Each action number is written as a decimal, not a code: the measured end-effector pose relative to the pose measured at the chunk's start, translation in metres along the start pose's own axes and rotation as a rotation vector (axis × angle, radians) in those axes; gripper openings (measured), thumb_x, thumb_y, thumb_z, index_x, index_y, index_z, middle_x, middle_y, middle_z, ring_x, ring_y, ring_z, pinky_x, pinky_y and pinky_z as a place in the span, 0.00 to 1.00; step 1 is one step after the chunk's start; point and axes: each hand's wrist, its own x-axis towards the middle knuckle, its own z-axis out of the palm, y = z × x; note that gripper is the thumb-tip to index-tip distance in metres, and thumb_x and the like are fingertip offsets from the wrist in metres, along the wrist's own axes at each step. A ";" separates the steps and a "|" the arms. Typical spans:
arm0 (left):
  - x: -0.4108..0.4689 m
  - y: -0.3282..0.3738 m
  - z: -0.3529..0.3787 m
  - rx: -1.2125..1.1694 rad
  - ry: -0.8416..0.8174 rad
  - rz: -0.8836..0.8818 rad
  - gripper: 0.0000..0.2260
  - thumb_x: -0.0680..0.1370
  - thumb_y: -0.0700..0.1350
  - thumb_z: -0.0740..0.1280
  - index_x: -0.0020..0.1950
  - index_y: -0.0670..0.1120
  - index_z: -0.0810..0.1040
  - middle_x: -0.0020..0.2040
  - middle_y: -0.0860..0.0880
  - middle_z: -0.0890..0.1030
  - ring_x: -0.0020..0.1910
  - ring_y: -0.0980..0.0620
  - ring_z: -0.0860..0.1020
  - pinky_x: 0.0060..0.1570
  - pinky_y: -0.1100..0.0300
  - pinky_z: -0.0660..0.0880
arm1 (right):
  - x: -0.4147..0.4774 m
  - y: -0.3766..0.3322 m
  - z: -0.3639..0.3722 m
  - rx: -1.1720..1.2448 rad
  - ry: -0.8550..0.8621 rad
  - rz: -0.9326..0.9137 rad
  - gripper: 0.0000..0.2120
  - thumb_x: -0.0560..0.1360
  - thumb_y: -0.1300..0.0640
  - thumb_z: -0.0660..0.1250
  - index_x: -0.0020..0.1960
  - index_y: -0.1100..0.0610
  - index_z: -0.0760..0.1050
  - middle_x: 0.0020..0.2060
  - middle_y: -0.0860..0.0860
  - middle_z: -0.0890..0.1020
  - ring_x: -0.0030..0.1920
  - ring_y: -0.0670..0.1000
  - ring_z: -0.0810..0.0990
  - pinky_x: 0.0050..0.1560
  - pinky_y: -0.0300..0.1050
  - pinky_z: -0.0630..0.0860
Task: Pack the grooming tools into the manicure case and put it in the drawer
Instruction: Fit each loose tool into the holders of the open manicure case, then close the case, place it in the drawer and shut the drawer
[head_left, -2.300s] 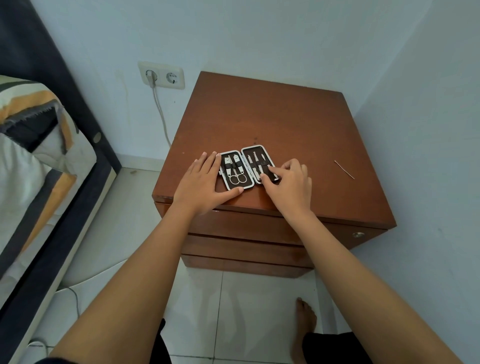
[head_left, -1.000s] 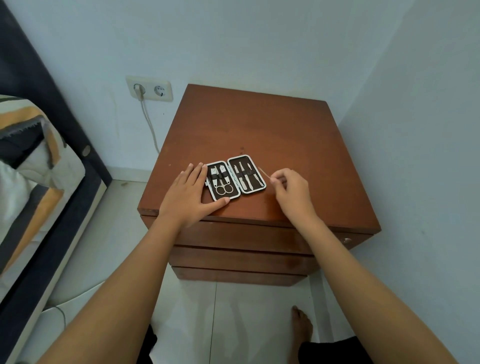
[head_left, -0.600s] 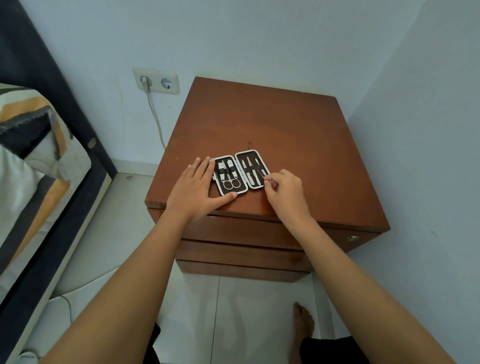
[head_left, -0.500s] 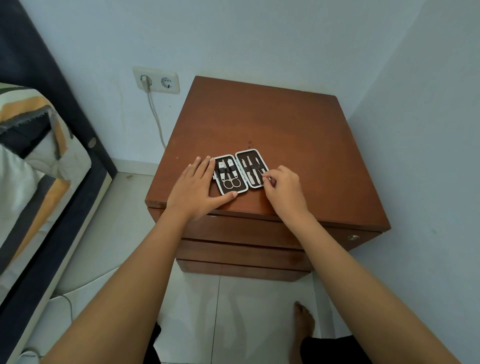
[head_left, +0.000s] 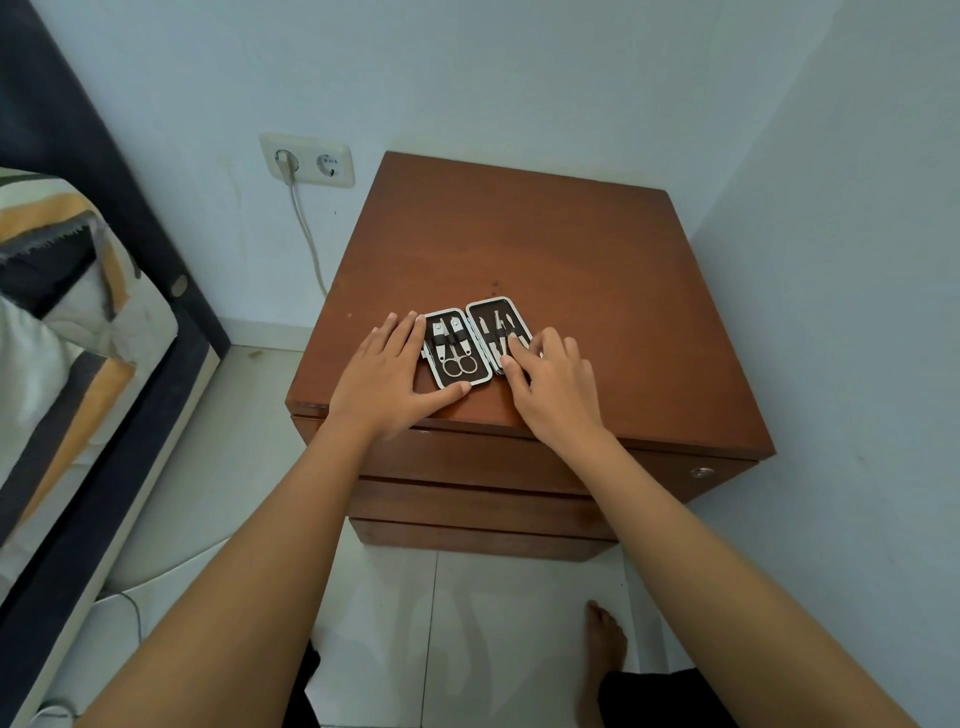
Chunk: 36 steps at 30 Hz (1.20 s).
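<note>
The manicure case (head_left: 496, 312) lies open, black inside with a silver rim, near the front edge of the brown nightstand (head_left: 519, 234). Its left half holds small scissors (head_left: 460, 365) and clippers under a strap; its right half holds several slim metal tools. My left hand (head_left: 387, 374) lies flat against the case's left side, thumb along its front edge, bracing it. My right hand (head_left: 550, 379) rests on the right half, index finger and thumb pinched over a thin metal tool that they mostly hide. The top drawer (head_left: 467, 457) below is closed.
Two more closed drawers sit under the top one, with a round metal lock (head_left: 701, 472) at the right. The wall is close on the right. A wall socket (head_left: 306, 166) with a cable is at the left, and a bed (head_left: 78, 338). My bare foot (head_left: 602, 639) is on the tiled floor.
My right hand picked the thin metal tool off the nightstand's right side and carried it left onto the case's right half. My left hand stayed against the case.
</note>
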 end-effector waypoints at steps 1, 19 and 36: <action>0.000 0.000 0.000 -0.002 -0.001 -0.001 0.48 0.66 0.76 0.45 0.77 0.46 0.47 0.78 0.49 0.51 0.77 0.50 0.46 0.74 0.54 0.44 | -0.003 0.001 -0.001 0.005 0.014 -0.008 0.17 0.79 0.49 0.55 0.64 0.54 0.72 0.49 0.52 0.74 0.49 0.54 0.71 0.41 0.46 0.65; 0.000 0.003 -0.006 -0.174 0.036 -0.039 0.48 0.66 0.74 0.58 0.77 0.47 0.52 0.78 0.52 0.54 0.76 0.53 0.48 0.73 0.55 0.46 | 0.003 0.013 -0.008 0.400 0.033 0.256 0.13 0.76 0.56 0.62 0.58 0.59 0.78 0.47 0.51 0.70 0.52 0.53 0.74 0.54 0.46 0.73; -0.039 0.039 0.000 -0.517 0.269 -0.101 0.34 0.64 0.64 0.72 0.63 0.46 0.75 0.48 0.52 0.71 0.50 0.53 0.71 0.51 0.51 0.74 | 0.025 0.011 -0.044 0.456 -0.008 0.149 0.06 0.76 0.65 0.61 0.48 0.60 0.76 0.47 0.50 0.70 0.46 0.46 0.72 0.51 0.39 0.71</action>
